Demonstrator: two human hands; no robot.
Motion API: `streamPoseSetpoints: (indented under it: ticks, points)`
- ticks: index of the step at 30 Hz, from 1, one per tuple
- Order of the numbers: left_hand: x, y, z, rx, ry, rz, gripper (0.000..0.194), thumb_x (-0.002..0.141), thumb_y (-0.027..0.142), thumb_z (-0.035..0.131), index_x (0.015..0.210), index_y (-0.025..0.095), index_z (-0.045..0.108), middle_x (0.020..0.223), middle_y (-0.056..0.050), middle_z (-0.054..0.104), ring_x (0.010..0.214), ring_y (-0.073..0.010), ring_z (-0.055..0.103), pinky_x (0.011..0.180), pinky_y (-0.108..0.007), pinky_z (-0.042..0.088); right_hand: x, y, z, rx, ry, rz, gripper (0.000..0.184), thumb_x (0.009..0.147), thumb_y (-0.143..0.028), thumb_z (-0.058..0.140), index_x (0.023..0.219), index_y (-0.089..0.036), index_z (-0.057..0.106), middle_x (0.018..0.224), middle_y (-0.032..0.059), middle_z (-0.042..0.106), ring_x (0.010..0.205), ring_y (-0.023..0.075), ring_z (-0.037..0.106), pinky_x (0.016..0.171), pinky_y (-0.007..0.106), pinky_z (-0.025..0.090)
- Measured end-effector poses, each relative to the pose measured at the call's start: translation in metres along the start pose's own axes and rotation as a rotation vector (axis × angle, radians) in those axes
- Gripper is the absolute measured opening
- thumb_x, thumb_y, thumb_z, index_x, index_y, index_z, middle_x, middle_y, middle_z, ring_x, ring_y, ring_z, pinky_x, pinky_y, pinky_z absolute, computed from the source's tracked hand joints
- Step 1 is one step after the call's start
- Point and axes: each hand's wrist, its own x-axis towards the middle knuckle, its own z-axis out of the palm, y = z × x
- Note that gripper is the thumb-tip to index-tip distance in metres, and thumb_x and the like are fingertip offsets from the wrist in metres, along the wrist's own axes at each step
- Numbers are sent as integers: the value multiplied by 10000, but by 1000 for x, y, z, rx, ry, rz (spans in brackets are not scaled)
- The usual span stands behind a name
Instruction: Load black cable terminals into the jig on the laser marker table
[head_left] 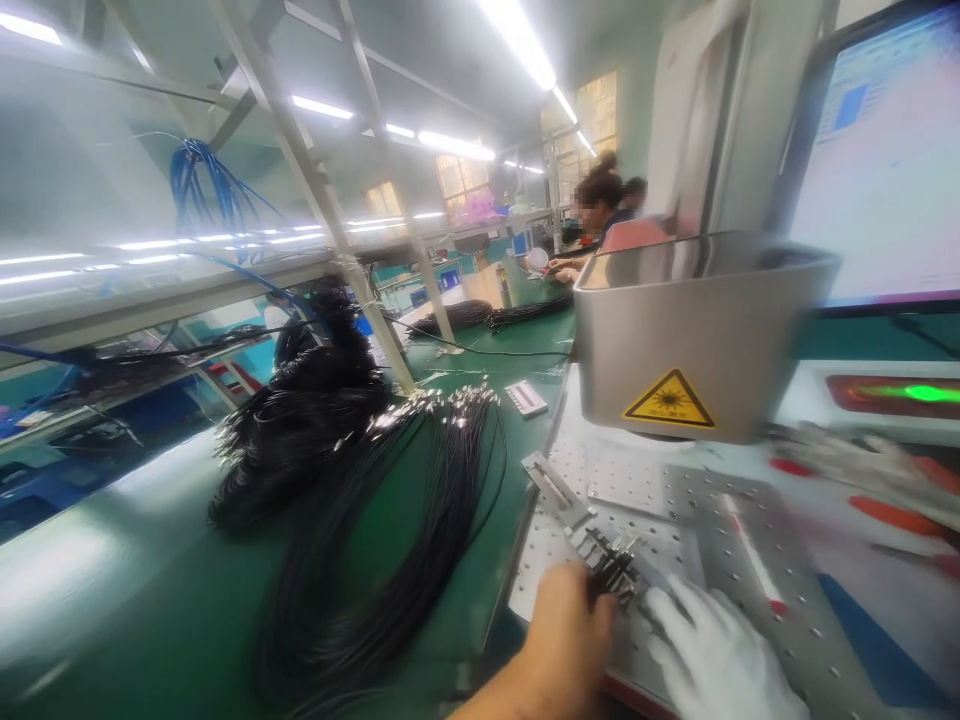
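Observation:
My bare left hand (570, 625) pinches a small cluster of black connector ends (613, 570) that lies in a metal fixture (570, 505) on the perforated plate (750, 530). My right hand (716, 655), in a white glove, rests beside it with its fingers touching the same cluster from the right. Above the plate hangs a grey laser head (697, 335) with a yellow warning sticker (669, 400). Motion blur hides the finer grip of the fingers.
Long bundles of thin black cables (420, 480) and a heap of them (300, 420) lie on the green bench (150, 600) to the left. A monitor (885, 160) stands at the right. Orange-handled tools (892, 510) lie at the right. A person (600, 215) works farther back.

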Motion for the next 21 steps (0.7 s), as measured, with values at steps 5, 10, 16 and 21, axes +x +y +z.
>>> streamPoseSetpoints:
  ticks: [5, 10, 16, 21]
  points:
    - [0, -5, 7, 76, 17, -12, 252, 840, 314, 542, 988, 157, 672, 935, -119, 632, 866, -254, 542, 814, -368, 416, -8, -2, 4, -7, -57, -6, 300, 837, -112, 501, 1025, -213, 712, 1124, 121, 641, 988, 299, 606, 816, 394, 523]
    - [-1, -2, 8, 147, 7, -25, 248, 842, 310, 515, 977, 159, 658, 930, -126, 627, 864, -260, 540, 790, -369, 391, -7, -6, 7, -4, -42, -12, 424, 753, -35, 463, 1049, -197, 721, 1133, 147, 631, 994, 296, 609, 762, 376, 544]
    - [1, -3, 8, 125, -11, -29, 141, 821, 309, 535, 818, 185, 601, 866, -87, 591, 818, -237, 520, 748, -358, 364, -7, -1, 15, 47, -90, -4, 478, 711, -34, 472, 1066, -233, 723, 1156, 102, 648, 1019, 267, 629, 767, 344, 576]
    - [4, -2, 8, 95, -17, -42, 107, 798, 265, 538, 716, 204, 504, 772, -37, 522, 778, -208, 475, 727, -347, 328, -14, 2, 22, 40, -82, -43, 463, 768, -31, 455, 1080, -249, 719, 1118, 79, 669, 965, 238, 658, 706, 322, 595]
